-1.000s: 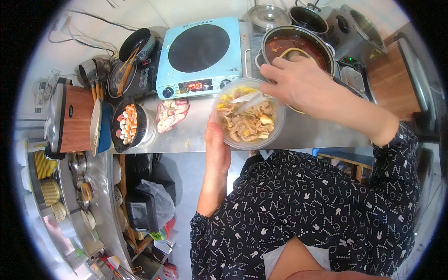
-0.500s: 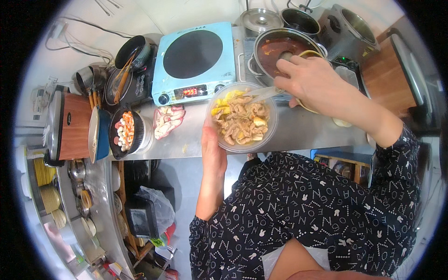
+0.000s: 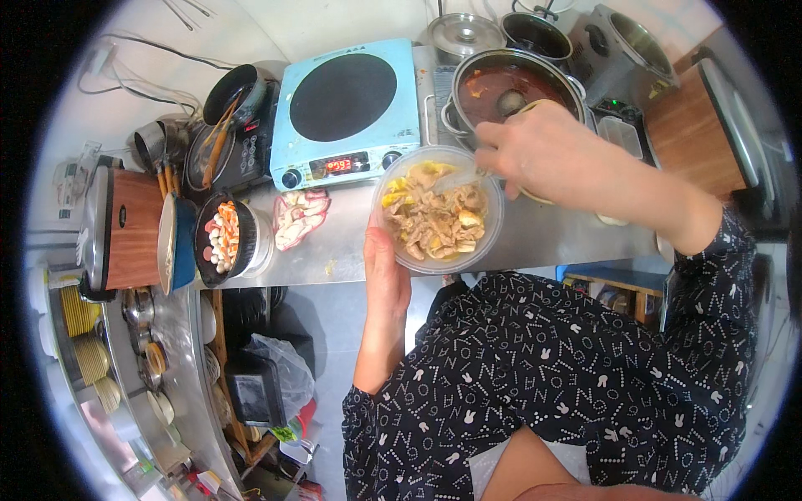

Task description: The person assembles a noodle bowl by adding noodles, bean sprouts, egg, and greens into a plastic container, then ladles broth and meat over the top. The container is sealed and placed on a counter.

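Observation:
My left hand (image 3: 387, 271) grips a clear round plastic bowl (image 3: 493, 219) by its left side, with the thumb near the rim. Cooked meat slices (image 3: 439, 221) and yellow pieces fill it. Over the bowl's upper right rim, my right hand (image 3: 535, 150) is closed on a pale plastic spoon, now mostly hidden by the fingers. Behind that hand stands a steel pot (image 3: 449, 117) of reddish-brown broth (image 3: 493, 90), with a ladle (image 3: 510, 103) dipped in it. Part of a yellow-rimmed round thing shows beneath my right hand; its kind is hidden.
A light blue induction cooker (image 3: 284, 146) stands left of the pot. Raw meat slices (image 3: 299, 219) lie on the steel counter (image 3: 317, 267). A black pan (image 3: 203, 242) holds orange-white pieces. Lids, pots and wood-fronted boxes (image 3: 697, 138) line the back and right.
My right hand has shifted slightly left and down towards the bowl, covering most of the spoon's handle. The bowl has moved slightly right. More of the ladle shows in the pot.

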`<action>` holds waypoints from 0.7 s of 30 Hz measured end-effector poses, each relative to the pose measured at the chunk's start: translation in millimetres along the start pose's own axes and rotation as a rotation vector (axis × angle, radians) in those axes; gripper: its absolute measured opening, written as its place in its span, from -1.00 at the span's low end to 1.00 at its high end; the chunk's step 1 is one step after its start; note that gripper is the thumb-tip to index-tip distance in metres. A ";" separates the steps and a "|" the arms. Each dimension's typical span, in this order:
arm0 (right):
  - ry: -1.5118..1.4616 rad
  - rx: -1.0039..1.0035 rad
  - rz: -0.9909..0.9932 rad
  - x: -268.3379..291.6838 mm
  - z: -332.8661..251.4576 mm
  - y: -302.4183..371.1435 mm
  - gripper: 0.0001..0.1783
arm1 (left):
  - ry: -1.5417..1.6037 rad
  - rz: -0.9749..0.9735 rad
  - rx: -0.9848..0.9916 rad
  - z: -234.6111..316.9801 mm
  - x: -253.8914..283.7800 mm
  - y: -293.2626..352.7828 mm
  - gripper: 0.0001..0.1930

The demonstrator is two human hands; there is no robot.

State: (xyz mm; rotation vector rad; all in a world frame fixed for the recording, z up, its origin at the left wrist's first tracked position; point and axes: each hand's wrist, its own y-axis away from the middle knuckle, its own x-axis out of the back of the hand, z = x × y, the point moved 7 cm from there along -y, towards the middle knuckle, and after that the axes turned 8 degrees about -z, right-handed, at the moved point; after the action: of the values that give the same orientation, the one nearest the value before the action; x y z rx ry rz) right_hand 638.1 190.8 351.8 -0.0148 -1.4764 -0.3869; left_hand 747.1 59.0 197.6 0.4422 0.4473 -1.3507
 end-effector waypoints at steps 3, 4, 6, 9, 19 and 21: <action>0.004 0.003 0.062 0.6 -7.6 -5.8 -0.71 | 0.009 -0.018 0.000 2.7 -3.1 -0.5 -0.13; 0.018 -0.003 0.088 1.2 -8.0 -7.0 -0.68 | 0.012 -0.030 -0.005 3.8 -4.3 -0.6 -0.13; 0.009 -0.017 0.073 -1.7 -5.7 -8.9 -0.67 | 0.009 -0.009 0.000 4.4 -3.1 -0.1 -0.13; -0.043 -0.026 -0.013 -9.3 2.6 -7.1 -0.69 | -0.009 -0.018 -0.006 3.1 -1.7 0.3 -0.13; -0.013 -0.066 0.049 15.1 16.6 20.3 -0.62 | 0.054 0.026 0.031 -7.0 10.0 -2.0 -0.10; -0.014 -0.091 0.051 14.1 14.9 18.1 -0.60 | 0.042 0.037 0.039 -6.7 10.1 -2.3 -0.10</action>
State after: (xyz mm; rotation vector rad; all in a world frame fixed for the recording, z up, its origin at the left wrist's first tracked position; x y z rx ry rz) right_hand 629.1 208.0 371.1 -0.1273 -1.4681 -0.4126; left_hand 746.1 54.0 186.4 0.5102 0.4460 -1.3179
